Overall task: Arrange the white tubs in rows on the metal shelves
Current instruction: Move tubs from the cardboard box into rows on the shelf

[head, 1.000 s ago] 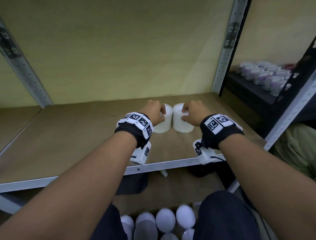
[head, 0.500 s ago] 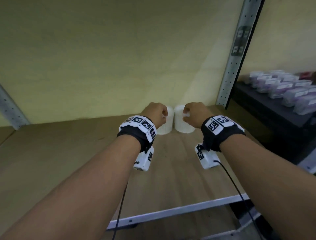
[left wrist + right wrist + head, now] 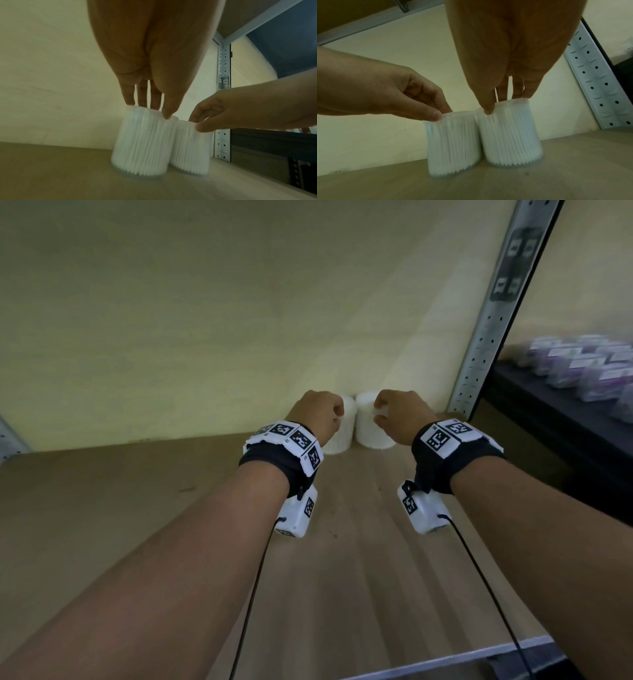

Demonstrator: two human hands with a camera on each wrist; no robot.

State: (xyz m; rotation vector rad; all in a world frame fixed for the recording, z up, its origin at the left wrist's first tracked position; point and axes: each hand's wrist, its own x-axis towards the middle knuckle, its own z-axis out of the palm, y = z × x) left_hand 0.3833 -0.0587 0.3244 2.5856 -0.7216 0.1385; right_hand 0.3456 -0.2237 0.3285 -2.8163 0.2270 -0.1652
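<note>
Setting two tubs side by side, touching, at centre frame against the shelf's (image 3: 342, 577) back wall, left hand (image 3: 317, 416) pinching left tub (image 3: 339, 436), right hand (image 3: 400, 416) pinching right tub (image 3: 368, 429); next, probably letting go and fetching more.

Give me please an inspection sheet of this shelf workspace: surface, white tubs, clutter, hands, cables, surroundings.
Surface: wooden shelf board, small dark specks.
Job's things: left tub and right tub upright, side by side near the back wall.
Clutter: nothing seen.
Hands: left hand pinches the left tub's top rim; right hand pinches the right tub's.
Cables: black wrist-camera cables hang over the board.
Surroundings: perforated metal upright; blurred purple-labelled packs on the neighbouring dark shelf.
</note>
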